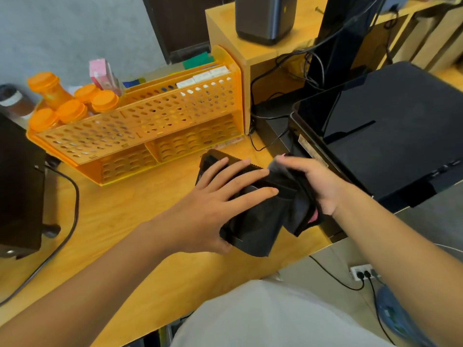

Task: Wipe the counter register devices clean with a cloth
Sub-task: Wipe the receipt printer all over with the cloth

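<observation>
Far left of the left hand, a black box (17,186) stands at the counter's (120,216) edge with a cable (72,196) trailing from it. Beyond the left hand and to its left, an orange rack (140,126) sits on the counter, with orange-capped bottles (72,101) at its far left end. The left hand (213,204) lies flat on a small black device (225,171), fingers straight and spread, thumb under the near edge; it steadies the device rather than clamping it. The device rests on the counter directly under both hands, its long axis running from near, at the left thumb, to far, towards the rack. The right hand (313,186) grips a dark cloth (288,211), fingers curled round the bunched fabric, which drapes over the device's right side and touches the left fingertips. The two hands are near each other but not in contact. Just right of the right hand stands a large black machine (390,136), cables behind it. Judgement: the device is the item in hand; the right hand, holding the cloth, is placed for the stroke, which should run along the long axis while the left holds firm. The covered part of the device cannot be assessed.
</observation>
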A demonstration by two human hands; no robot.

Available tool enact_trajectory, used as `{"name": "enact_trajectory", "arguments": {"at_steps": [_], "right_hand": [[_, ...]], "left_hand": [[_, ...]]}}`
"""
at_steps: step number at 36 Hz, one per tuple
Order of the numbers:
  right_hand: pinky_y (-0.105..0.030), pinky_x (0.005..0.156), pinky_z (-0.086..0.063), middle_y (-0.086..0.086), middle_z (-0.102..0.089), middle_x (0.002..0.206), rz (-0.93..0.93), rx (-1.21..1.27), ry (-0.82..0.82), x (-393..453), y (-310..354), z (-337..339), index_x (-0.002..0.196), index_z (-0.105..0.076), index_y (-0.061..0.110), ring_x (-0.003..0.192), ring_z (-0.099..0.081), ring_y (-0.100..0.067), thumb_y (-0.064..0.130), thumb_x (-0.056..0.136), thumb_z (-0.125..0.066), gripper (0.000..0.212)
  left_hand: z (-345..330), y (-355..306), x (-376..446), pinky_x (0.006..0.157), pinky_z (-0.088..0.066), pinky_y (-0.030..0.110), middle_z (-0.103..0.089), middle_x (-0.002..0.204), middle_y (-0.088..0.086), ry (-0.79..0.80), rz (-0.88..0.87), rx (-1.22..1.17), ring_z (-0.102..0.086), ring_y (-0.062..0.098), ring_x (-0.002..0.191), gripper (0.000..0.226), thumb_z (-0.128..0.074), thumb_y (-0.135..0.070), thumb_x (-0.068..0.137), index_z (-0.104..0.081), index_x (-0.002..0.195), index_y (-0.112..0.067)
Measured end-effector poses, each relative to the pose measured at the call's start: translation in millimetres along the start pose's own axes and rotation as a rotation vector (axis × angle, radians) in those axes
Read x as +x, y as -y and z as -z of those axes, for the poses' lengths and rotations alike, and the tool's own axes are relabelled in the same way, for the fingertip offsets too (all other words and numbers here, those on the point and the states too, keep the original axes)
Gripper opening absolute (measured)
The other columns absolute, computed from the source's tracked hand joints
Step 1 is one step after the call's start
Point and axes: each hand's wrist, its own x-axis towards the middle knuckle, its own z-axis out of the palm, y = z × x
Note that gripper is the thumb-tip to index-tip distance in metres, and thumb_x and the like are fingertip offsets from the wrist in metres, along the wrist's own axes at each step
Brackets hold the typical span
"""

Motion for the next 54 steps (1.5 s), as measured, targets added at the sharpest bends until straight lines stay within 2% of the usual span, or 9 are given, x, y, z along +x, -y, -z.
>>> {"name": "enact_trajectory", "arguments": {"at_steps": [4,14,19,24,27,33,41,48,54], "right_hand": [[-0.043,0.087,-0.048,-0.013,-0.06,0.106,0.099,0.268,0.011,3.8,-6.8,-2.7,0.11,-0.059,0.01,0.092,-0.063,-0.028,0.041,0.1,-0.053,0.033],[-0.037,0.088,-0.055,-0.013,-0.075,0.099,0.05,0.37,0.157,-3.5,-4.5,-10.6,0.095,-0.077,0.009,0.093,-0.072,-0.028,0.024,0.071,-0.085,0.029],[-0.037,0.086,-0.058,-0.011,-0.076,0.096,0.122,0.433,0.123,-3.7,-8.4,-14.6,0.089,-0.077,0.008,0.092,-0.072,-0.026,0.027,0.088,-0.059,0.026],[-0.036,0.082,-0.06,-0.012,-0.077,0.1,0.187,0.448,0.149,-11.7,-4.6,-20.6,0.094,-0.079,0.007,0.093,-0.075,-0.026,0.024,0.09,-0.058,0.027],[-0.038,0.088,-0.06,-0.014,-0.076,0.107,0.225,0.401,0.119,-13.3,-2.5,-28.0,0.097,-0.08,0.006,0.099,-0.074,-0.028,0.02,0.077,-0.075,0.025],[-0.037,0.079,-0.062,-0.016,-0.076,0.107,0.267,0.285,-0.025,-6.0,-14.3,-48.7,0.094,-0.082,0.008,0.094,-0.076,-0.028,0.017,0.082,-0.063,0.024],[-0.04,0.084,-0.061,-0.019,-0.073,0.121,0.197,0.081,-0.11,-18.2,-17.6,-54.4,0.108,-0.078,0.012,0.109,-0.072,-0.033,0.023,0.084,-0.075,0.027],[-0.042,0.103,-0.05,-0.002,-0.072,0.128,0.503,0.198,-0.381,-42.5,-19.9,-52.2,0.132,-0.066,0.024,0.12,-0.068,-0.021,0.035,0.099,-0.056,0.036],[-0.038,0.125,-0.02,0.027,-0.042,0.155,0.826,-0.586,-0.171,-57.6,-28.1,-95.5,0.148,-0.041,0.054,0.151,-0.026,0.0,0.038,0.102,-0.048,0.049]], "left_hand": [[4.5,4.2,-2.4,0.128,0.004,0.051,-0.004,0.174,0.002,-0.086,0.029,0.022,0.006,0.031,0.16,0.117,-0.083,-0.048,0.068,-0.015,0.163,-0.04],[5.1,16.8,-17.3,0.12,-0.024,0.041,-0.001,0.164,-0.03,-0.171,0.176,-0.335,-0.006,0.021,0.159,0.108,-0.091,-0.034,0.073,-0.019,0.153,-0.052],[-12.7,12.0,-22.6,0.122,-0.024,0.038,0.005,0.17,-0.014,-0.303,0.221,-0.327,-0.003,0.021,0.161,0.098,-0.073,-0.045,0.084,-0.008,0.157,-0.056],[-39.9,-4.8,-22.6,0.107,-0.049,0.032,-0.026,0.164,-0.02,-0.671,0.81,-1.07,-0.042,0.006,0.144,0.114,-0.092,-0.043,0.066,-0.017,0.147,-0.071],[-53.5,-4.8,-15.4,0.101,-0.053,0.047,-0.058,0.148,0.003,-0.624,1.092,-1.849,-0.064,0.025,0.124,0.075,-0.078,-0.027,0.079,-0.05,0.148,-0.031],[-58.0,-7.0,1.2,0.117,-0.039,0.05,-0.056,0.151,0.015,-0.463,0.792,-2.548,-0.054,0.036,0.138,0.077,-0.055,-0.07,0.092,-0.059,0.146,-0.016],[-102.1,-2.6,-5.6,0.127,-0.01,0.057,-0.039,0.164,0.014,-0.537,1.02,-2.624,-0.027,0.039,0.154,0.074,-0.042,-0.067,0.099,-0.045,0.157,-0.022],[-115.6,-1.4,-29.3,0.12,-0.022,0.066,-0.065,0.14,0.016,-0.653,0.808,-2.626,-0.061,0.047,0.124,0.056,-0.064,-0.059,0.088,-0.073,0.13,-0.022],[-103.4,2.1,-30.9,0.096,-0.051,0.058,-0.073,0.12,0.014,-0.669,0.788,-2.452,-0.07,0.039,0.105,0.067,-0.091,-0.052,0.061,-0.077,0.119,-0.022]]}}
